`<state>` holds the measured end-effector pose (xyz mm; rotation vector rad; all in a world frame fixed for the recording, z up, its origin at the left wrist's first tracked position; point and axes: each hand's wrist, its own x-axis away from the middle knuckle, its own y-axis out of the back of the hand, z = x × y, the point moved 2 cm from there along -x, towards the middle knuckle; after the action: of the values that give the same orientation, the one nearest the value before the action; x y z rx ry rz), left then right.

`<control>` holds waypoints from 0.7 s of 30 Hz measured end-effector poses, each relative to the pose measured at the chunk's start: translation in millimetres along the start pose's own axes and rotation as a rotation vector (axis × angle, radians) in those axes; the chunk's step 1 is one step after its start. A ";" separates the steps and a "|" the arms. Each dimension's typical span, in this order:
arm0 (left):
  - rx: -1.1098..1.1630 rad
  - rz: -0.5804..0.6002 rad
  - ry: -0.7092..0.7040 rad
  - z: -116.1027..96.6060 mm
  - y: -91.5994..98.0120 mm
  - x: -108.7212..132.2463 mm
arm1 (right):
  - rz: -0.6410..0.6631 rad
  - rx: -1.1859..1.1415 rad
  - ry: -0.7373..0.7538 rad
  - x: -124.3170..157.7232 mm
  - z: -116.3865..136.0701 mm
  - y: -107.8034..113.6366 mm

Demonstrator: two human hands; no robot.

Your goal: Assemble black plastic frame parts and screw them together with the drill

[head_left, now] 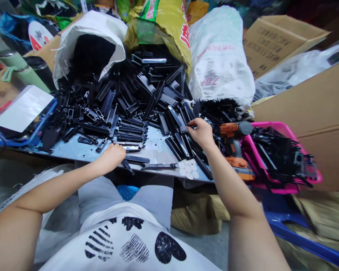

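Observation:
My left hand is closed at the front of the table, by a row of long black parts laid side by side. Its fingertips are partly hidden, so what it grips cannot be made out; a thin black bar pokes out just beside it. Farther right, my right hand pinches a black fork-ended part among a second row of similar parts. Behind both hands spreads a big pile of loose black parts. Several white round discs lie near the table edge.
An orange and black cordless drill stands right of my right arm, beside a pink basket of black parts. Open sacks and a yellow bag line the back. A blue tray and green bottle are at left.

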<state>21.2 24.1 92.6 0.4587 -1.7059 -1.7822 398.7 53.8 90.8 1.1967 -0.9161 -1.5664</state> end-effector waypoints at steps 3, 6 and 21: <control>-0.005 0.000 0.010 -0.5 1.4 -0.1 | 0.125 -0.379 0.047 32.8 47.7 -9.6; 0.010 0.011 -0.027 0.1 -0.1 -4.2 | 0.246 -0.664 0.103 64.2 92.3 -21.1; 0.057 -0.436 -0.166 7.1 -85.1 18.1 | 0.274 -0.544 0.420 99.6 132.3 -45.5</control>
<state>-13.4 15.5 12.9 0.7747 -1.8803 -2.1286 250.9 -25.3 53.8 0.9082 -0.3266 -1.1730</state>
